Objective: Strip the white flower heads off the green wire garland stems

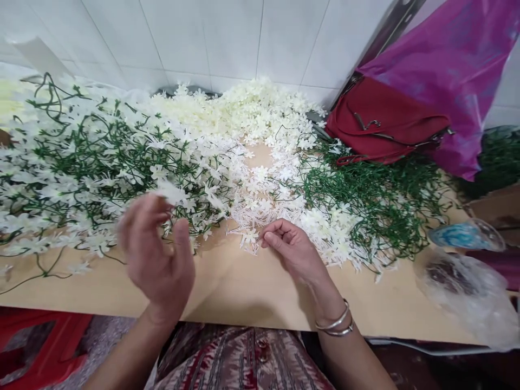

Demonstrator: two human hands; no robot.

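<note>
My left hand (160, 252) is raised over the left pile, smeared by motion, with its thumb apart from the curled fingers. Just beyond those fingertips is a blurred white artificial flower (171, 192); no grip on it shows. Low over the table, my right hand (286, 246) pinches thumb and forefinger together. A white flower (249, 237) lies right by that pinch, but what the fingertips hold is too small to make out. Thin white stamens (247, 211) and loose blossoms are scattered beyond. White flowers on green stems (122, 157) form the heap at left.
Green plastic stems (365, 189) lie to the right among white flowers. Cream blossoms (260, 103) are heaped against the tiled wall. A red handbag (382, 119) and purple bag (450, 65) stand at back right. A clear plastic bag (467, 292) rests at the table's right edge.
</note>
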